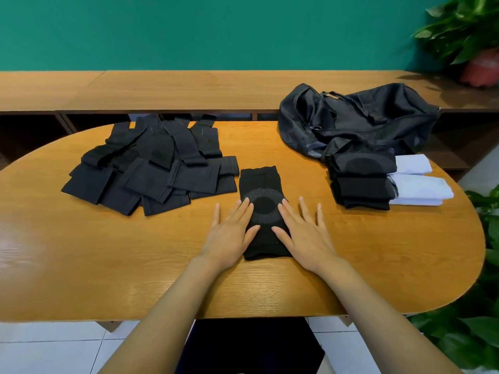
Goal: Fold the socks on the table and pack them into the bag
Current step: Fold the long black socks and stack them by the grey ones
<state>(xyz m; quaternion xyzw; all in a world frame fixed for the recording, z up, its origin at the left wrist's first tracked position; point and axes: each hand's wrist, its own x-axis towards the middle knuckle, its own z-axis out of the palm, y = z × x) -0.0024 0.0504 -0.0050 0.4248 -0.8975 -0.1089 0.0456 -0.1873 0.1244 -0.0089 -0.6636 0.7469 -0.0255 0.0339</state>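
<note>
A black sock with a grey ring on its heel lies flat in the middle of the oval wooden table. My left hand presses flat on its left edge with straight fingers. My right hand lies flat on its right edge, fingers spread. A loose pile of dark socks sits at the left. Folded black socks are stacked at the right, with folded white socks beside them. The black bag slumps behind that stack.
A long wooden shelf unit runs behind the table against a green wall. A potted plant stands on its right end. More green leaves crowd the table's right side. White floor tiles show below the front edge.
</note>
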